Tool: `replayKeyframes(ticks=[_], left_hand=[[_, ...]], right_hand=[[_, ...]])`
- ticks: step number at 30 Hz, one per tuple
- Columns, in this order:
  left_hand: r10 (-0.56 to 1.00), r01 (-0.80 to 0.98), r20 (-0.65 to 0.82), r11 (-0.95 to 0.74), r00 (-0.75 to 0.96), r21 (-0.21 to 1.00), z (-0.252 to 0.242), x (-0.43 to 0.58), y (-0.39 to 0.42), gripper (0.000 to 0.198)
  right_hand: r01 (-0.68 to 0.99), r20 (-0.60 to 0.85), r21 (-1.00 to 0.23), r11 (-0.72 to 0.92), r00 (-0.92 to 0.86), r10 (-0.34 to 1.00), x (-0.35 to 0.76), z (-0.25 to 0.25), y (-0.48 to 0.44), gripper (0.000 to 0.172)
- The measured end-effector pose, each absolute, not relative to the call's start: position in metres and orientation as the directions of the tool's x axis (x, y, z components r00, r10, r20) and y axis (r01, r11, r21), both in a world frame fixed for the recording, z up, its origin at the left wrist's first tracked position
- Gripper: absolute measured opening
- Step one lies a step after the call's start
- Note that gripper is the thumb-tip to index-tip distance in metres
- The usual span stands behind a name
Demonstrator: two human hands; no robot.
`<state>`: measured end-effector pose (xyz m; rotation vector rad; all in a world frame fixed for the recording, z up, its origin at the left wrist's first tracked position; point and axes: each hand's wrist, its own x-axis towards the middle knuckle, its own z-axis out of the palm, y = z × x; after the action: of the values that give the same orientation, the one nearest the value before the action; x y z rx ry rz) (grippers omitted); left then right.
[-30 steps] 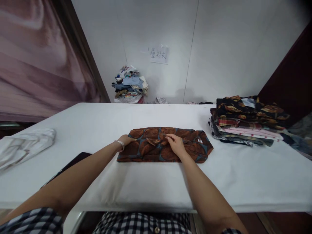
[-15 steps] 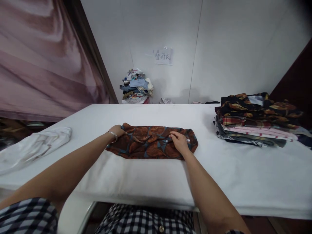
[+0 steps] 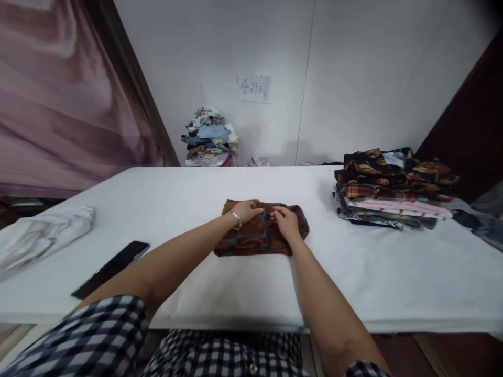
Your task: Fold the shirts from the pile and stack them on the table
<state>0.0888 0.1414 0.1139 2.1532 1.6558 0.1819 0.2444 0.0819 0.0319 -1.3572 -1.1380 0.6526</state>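
A brown and blue patterned shirt (image 3: 251,238) lies on the white table in front of me, doubled into a short bundle. My left hand (image 3: 247,210), with a bracelet at the wrist, rests on top of it, fingers closed on the folded-over end. Close beside it, my right hand (image 3: 285,221) is on the right part of the shirt, thumb and fingers pinched on the cloth. A small gap separates the two hands. The layers under my palms are hidden.
A stack of folded shirts (image 3: 393,191) stands at the right of the white table (image 3: 188,191). White cloth (image 3: 51,233) and a dark phone-like slab (image 3: 112,269) lie at left. Behind the table rises a clothes pile (image 3: 212,136), below a paper sign (image 3: 254,89).
My left hand has carried the shirt's left end over to the right, and the bundle is shorter. My right hand stays on the shirt. The dark slab is now uncovered by my left arm.
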Motion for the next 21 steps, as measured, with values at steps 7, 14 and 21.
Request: replayKeyframes(ticks=[7,14,21], left_hand=[[0.996,0.91,-0.074,-0.017,0.052,0.414,0.101,0.01,0.158,0.053],[0.985,0.778,-0.173,0.101,0.011,0.62,0.076,0.0,0.158,0.053],[0.974,0.625,-0.219,0.136,0.058,0.769,0.069,-0.007,0.162,0.049]], right_hand=[[0.398,0.218,-0.913,0.092,0.285,0.933,0.231,0.046,0.07,0.032],[0.632,0.096,-0.775,0.002,0.115,0.989,0.201,0.051,0.055,0.064],[0.562,0.085,-0.827,-0.013,0.148,0.985,0.203,0.053,0.051,0.057]])
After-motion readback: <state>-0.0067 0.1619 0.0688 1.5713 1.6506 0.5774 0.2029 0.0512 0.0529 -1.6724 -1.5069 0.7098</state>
